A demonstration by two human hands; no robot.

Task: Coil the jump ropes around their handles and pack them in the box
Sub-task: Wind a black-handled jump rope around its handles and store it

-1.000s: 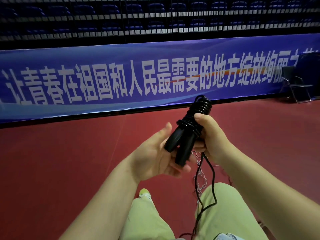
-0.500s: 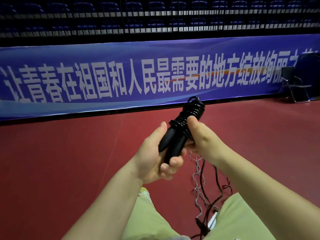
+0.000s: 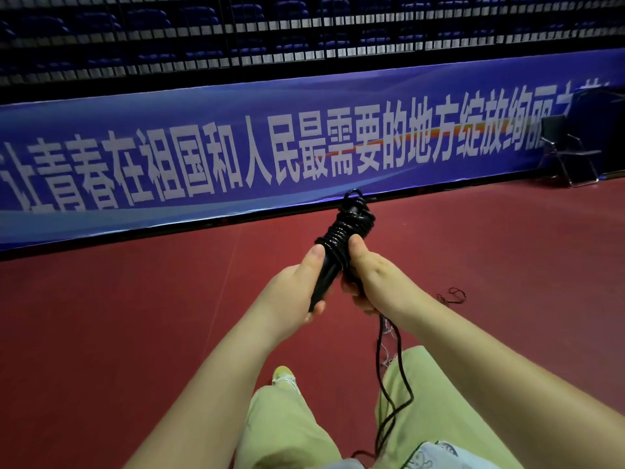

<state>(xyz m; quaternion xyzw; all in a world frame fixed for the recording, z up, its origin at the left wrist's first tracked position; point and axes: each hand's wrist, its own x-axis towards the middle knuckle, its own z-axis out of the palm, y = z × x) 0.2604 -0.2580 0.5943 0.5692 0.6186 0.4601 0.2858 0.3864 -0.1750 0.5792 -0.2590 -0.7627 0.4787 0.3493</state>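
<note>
Below both hands, pale green trousers (image 3: 287, 431) and a yellow-green shoe (image 3: 283, 376) show, with the loose black rope tail (image 3: 394, 394) hanging down from under the right hand (image 3: 368, 282) across the right leg. The left hand (image 3: 291, 292) grips the lower end of the black jump rope handles (image 3: 326, 275), thumb laid up along them. The right hand, just beside it, curls round the same bundle, thumb against the rope coils (image 3: 341, 235) above. Beyond the hands lie the red floor (image 3: 135, 299), a blue banner (image 3: 236, 147), and a black chair (image 3: 568, 154) far to the right.
</note>
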